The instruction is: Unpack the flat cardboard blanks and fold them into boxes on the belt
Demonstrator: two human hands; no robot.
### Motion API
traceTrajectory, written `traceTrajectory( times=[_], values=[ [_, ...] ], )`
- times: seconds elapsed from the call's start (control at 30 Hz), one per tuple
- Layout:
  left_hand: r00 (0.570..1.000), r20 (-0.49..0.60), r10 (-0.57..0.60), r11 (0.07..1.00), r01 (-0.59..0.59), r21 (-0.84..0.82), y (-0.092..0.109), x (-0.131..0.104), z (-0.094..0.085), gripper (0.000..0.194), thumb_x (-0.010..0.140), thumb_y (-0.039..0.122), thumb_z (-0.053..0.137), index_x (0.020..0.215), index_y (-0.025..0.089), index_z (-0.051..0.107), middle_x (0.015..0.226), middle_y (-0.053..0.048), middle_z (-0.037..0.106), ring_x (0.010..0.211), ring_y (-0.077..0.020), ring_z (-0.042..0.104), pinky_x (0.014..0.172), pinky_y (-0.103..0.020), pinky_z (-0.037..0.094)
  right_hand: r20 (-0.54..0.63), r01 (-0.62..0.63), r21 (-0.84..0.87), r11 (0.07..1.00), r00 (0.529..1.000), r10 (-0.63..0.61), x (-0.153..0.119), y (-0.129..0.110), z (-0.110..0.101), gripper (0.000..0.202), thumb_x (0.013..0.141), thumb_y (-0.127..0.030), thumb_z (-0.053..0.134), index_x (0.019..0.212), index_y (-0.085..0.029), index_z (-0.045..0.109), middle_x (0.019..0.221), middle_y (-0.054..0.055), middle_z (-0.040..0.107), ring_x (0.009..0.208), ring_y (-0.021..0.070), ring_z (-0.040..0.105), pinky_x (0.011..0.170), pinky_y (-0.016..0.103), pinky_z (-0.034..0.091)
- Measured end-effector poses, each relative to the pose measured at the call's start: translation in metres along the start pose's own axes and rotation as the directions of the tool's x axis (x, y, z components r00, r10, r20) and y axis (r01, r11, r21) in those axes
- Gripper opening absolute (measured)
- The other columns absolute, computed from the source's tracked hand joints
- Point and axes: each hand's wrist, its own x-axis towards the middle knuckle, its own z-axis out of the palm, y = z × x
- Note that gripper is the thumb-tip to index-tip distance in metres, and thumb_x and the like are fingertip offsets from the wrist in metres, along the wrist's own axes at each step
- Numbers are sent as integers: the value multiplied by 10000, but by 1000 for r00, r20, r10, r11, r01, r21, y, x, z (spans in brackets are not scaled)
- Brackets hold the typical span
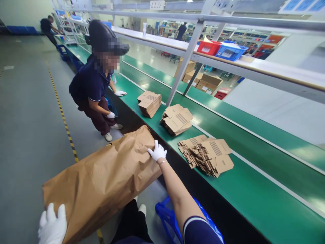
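A long, bulky package (101, 183) wrapped in creased brown paper spans the space in front of me, beside the edge of the green conveyor table. My left hand (52, 223), in a white glove, presses its near left end with fingers spread. At the far right end, my right hand (157, 151), also gloved in white, grips the paper with thumb and fingers apart. The package is held between both hands; its underside is hidden. Beyond my right hand, flat folded cartons (208, 152) lie fanned out on the table.
Two more carton stacks (176, 118) (149, 102) sit farther along the green table (254, 183). A co-worker (92, 81) with white gloves leans by it. A blue stool (166, 213) stands below my right arm. Red (208, 47) and blue bins (230, 51) rest on the shelf.
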Motion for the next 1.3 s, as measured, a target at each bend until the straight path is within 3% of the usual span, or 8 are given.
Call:
traceTrajectory(
  times=[0.1,0.23,0.5,0.67,0.83,0.93,1.1,1.3],
  values=[
    [989,116,-86,993,95,-73,32,-4,-9,745,846,550,423,1488,195,293,1529,-179,259,1355,-413,329,1101,-528,316,-42,-54,1,999,998,54,9,1,-1,861,893,-654,414,1536,-223,36,1454,207,321,1316,362,301,1043,574,210],
    [988,126,-94,988,108,-110,61,-9,-11,751,851,568,417,1490,197,284,1530,-186,250,1364,-423,308,1109,-545,293,-80,-86,10,996,993,86,19,4,-2,814,923,-572,415,1536,-189,41,1523,220,184,1381,371,172,1058,566,206],
    [988,148,-35,996,48,-81,74,-2,-7,800,847,613,310,1486,133,272,1481,-234,299,1338,-452,329,1086,-586,308,-105,-30,98,995,994,40,15,13,-4,757,914,-538,463,1516,-168,190,1543,163,210,1424,304,142,1118,448,217],
    [982,188,-22,994,41,-97,80,1,-14,805,849,627,289,1496,150,241,1500,-226,264,1349,-457,303,1079,-606,303,-69,-129,171,977,987,143,-50,26,28,635,969,-483,346,1485,-119,279,1567,149,158,1452,242,116,1154,356,188],
    [983,180,-36,991,59,-120,90,-6,-17,800,880,660,219,1499,153,228,1528,-217,198,1361,-454,279,1088,-600,286,158,-264,181,948,959,237,-148,59,71,612,971,-403,309,1442,-15,340,1518,246,239,1406,305,280,1111,392,297],
    [984,170,-59,989,80,-121,96,-10,-18,789,894,654,187,1489,141,252,1517,-216,221,1341,-454,310,1083,-579,303,323,-214,166,963,934,152,-180,71,83,570,956,-371,353,1405,-28,420,1450,224,389,1342,287,403,1099,362,325],
    [976,211,-49,985,82,-149,95,-7,-20,749,915,594,226,1496,121,231,1539,-217,162,1392,-427,229,1115,-566,258,514,-21,208,978,853,-91,-181,55,88,474,947,-358,405,1315,-97,553,1287,143,589,1249,219,514,1052,305,381],
    [943,322,81,976,-9,-219,70,-8,-34,698,905,544,321,1481,152,298,1562,-165,155,1434,-339,185,1159,-467,238,517,155,233,960,817,-258,-188,42,71,407,928,-323,461,1230,-105,623,1228,145,629,1165,233,577,1016,329,414]
  ],
)
